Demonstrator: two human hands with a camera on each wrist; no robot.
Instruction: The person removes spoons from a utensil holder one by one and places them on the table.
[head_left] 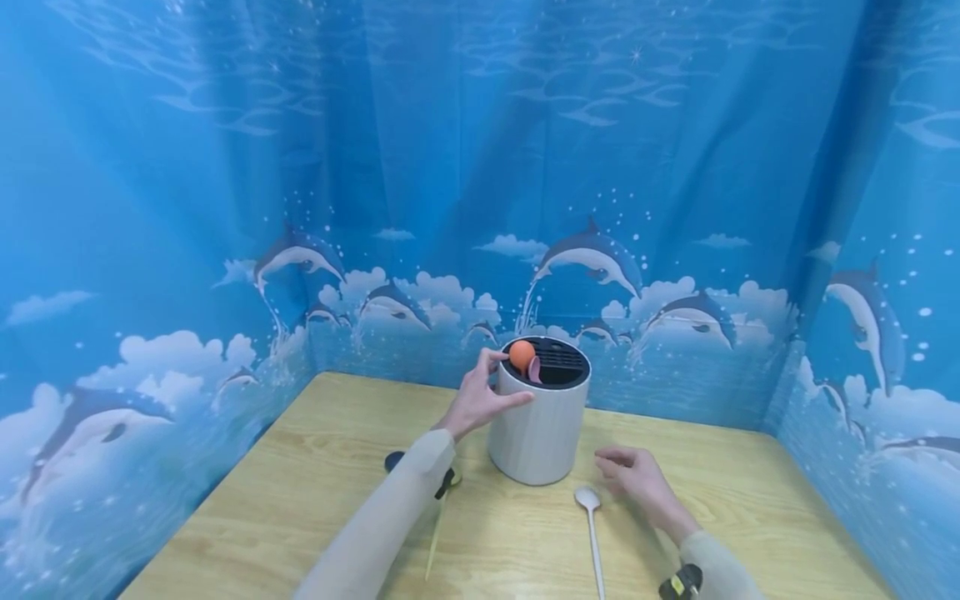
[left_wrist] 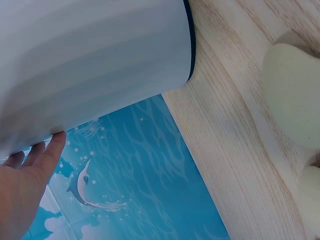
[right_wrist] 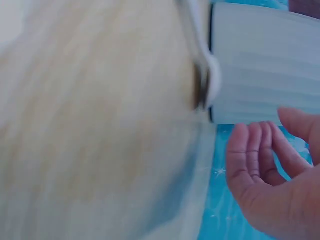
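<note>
My left hand (head_left: 483,393) holds the upper left side of a white utensil holder (head_left: 534,437), its thumb across the front and its fingers near the rim. In the left wrist view, fingertips touch the holder's pale wall (left_wrist: 100,65). An orange round-headed utensil (head_left: 522,356) and a pink utensil (head_left: 534,369) stand in the holder's black slotted top. My right hand (head_left: 637,482) hovers right of the holder with loosely curled fingers and nothing in them. Beside it a silver spoon (head_left: 588,498) lies on the table, bowl toward the holder.
A dark-headed utensil (head_left: 393,461) and a thin yellowish handle (head_left: 434,537) lie partly under my left forearm. Two pale rounded shapes (left_wrist: 292,95) of unclear kind show in the left wrist view. A blue dolphin-print curtain (head_left: 480,167) surrounds the wooden table (head_left: 300,500).
</note>
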